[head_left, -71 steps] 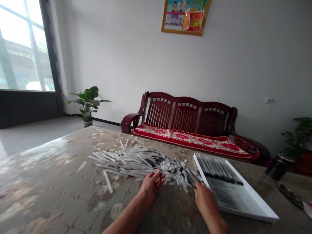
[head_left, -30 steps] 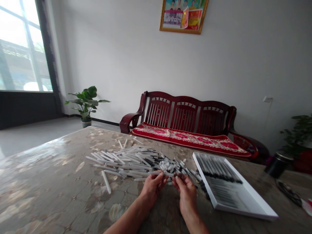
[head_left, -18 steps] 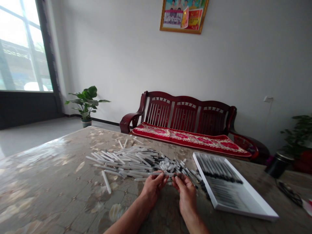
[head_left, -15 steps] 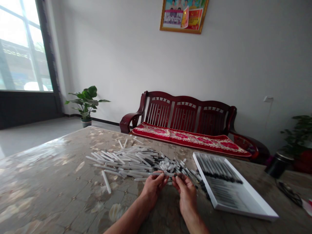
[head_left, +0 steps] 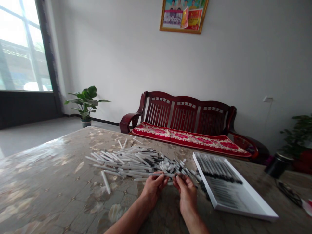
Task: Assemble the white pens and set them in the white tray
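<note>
A heap of white pen barrels with black parts (head_left: 131, 162) lies loose on the marble-patterned table top (head_left: 53, 182). My left hand (head_left: 153, 190) and my right hand (head_left: 186, 191) meet at the near edge of the heap. A single white pen (head_left: 161, 174) lies level between them, pinched in my left fingers, and its dark end sits at my right fingertips. A lone barrel (head_left: 106, 182) rests left of my hands. To my right, a white tray (head_left: 246, 211) holds neat rows of black-tipped pens (head_left: 219, 169).
A black canister (head_left: 278, 165) and a dark cord (head_left: 289, 194) sit at the table's right side. Beyond the far edge stand a dark red wooden bench with a red cushion (head_left: 190, 136) and a potted plant (head_left: 85, 104).
My right hand has moved left from beside the tray to meet my left hand, and the two now hold a pen. In the last second my hands have barely moved.
</note>
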A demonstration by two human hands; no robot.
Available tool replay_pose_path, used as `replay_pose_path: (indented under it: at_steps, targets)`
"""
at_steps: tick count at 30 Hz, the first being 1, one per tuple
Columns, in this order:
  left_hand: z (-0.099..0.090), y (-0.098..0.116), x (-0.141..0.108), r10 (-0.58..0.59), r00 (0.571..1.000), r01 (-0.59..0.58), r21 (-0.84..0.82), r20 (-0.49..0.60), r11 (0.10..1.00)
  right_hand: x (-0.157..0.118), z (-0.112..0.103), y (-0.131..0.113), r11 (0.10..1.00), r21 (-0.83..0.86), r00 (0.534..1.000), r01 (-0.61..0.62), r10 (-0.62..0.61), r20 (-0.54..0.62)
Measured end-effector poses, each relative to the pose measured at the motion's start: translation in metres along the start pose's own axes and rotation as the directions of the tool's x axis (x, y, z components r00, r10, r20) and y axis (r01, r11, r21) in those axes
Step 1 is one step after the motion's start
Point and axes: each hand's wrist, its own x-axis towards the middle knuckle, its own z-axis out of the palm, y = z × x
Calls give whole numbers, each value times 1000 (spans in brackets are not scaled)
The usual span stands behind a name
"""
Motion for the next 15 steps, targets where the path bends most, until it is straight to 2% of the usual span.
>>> replay_pose_path:
  at_steps: [7,15]
  targets:
    - [-2,-2,1,19,1000,-19,11,15,1000,-3,1,-1,994,-89,998,66,-65,18]
    - [-5,0,2,94,995,-96,58,38,994,4,-1,-2,907,-312,959,282,-254,126]
